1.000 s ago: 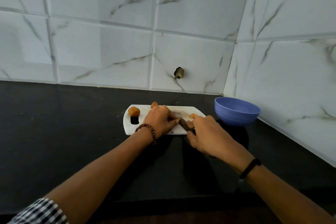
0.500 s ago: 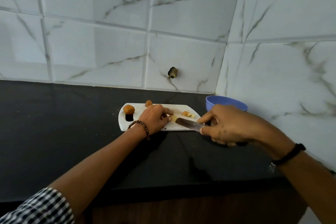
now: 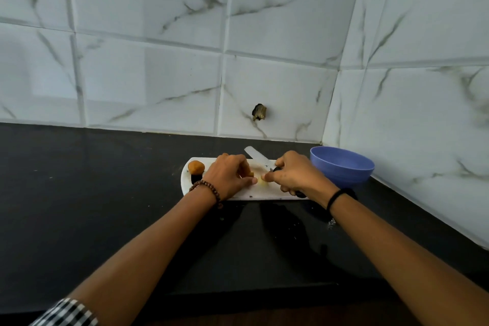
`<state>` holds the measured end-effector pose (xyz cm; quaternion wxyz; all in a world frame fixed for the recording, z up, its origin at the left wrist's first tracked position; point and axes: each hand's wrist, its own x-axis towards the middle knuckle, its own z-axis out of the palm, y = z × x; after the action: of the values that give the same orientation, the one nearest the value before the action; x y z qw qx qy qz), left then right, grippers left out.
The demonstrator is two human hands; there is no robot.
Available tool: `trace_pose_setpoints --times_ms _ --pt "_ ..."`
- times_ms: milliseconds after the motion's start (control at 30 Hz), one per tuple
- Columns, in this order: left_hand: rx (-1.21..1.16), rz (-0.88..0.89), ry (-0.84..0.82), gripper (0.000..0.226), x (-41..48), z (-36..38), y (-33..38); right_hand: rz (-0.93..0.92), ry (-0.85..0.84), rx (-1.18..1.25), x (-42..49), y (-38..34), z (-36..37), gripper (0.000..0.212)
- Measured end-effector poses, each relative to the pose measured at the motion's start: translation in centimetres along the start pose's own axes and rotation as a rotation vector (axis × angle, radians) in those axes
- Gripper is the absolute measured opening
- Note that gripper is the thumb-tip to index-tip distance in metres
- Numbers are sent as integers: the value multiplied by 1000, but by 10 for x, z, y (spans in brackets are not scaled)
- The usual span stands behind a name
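Lying on the board [image 3: 264, 194], the cut piece [image 3: 262, 182] looks pale yellow.

Small pale yellow piece [image 3: 264, 183] lying mid white board [image 3: 267, 193]; knife [image 3: 256, 158] blade tip pointing toward wall.

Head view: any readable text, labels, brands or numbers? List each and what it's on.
None. No print shows on the knife blade, blue bowl, cutting board or wall tiles; the right hand covers most of the knife handle, the left hand pinches an unmarked food piece.
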<state>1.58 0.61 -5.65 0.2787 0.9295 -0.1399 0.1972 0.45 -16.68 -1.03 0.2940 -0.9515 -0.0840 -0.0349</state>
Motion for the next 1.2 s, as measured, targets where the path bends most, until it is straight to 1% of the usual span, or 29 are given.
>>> trace_pose_setpoints --times_ms 67,167,267,333,500,633,700,833,900,967,1100,1200 --pt "-23 1 13 27 0 -1 1 7 -39 -16 6 0 3 21" --pt "-23 8 -12 30 0 -3 2 -9 -95 -42 14 -1 7 22" --pt "-11 -12 -48 27 1 -1 -1 -2 -80 -36 27 -3 9 21" --pt "-22 -29 -35 27 1 0 -1 -5 -48 -2 38 -7 11 22" --pt "-6 -22 -1 27 0 0 0 -52 -45 91 65 -28 22 33" --pt "34 -37 -11 30 1 1 -3 -54 -75 -18 76 -36 35 33" --pt "48 -42 -12 30 1 0 -5 -44 -68 -26 75 -33 38 33" --pt "72 -47 -9 25 1 -2 -6 -49 -6 119 64 -20 35 43" --pt "64 -50 1 24 1 -4 -7 -39 14 155 53 -13 28 41" --pt "54 -58 -6 22 1 -4 -7 -22 30 155 41 -6 20 38" --pt "59 -72 -41 25 1 -6 -10 0 49 120 18 5 7 41" --pt "68 -93 -36 27 0 -8 -13 -14 39 113 5 11 0 35"
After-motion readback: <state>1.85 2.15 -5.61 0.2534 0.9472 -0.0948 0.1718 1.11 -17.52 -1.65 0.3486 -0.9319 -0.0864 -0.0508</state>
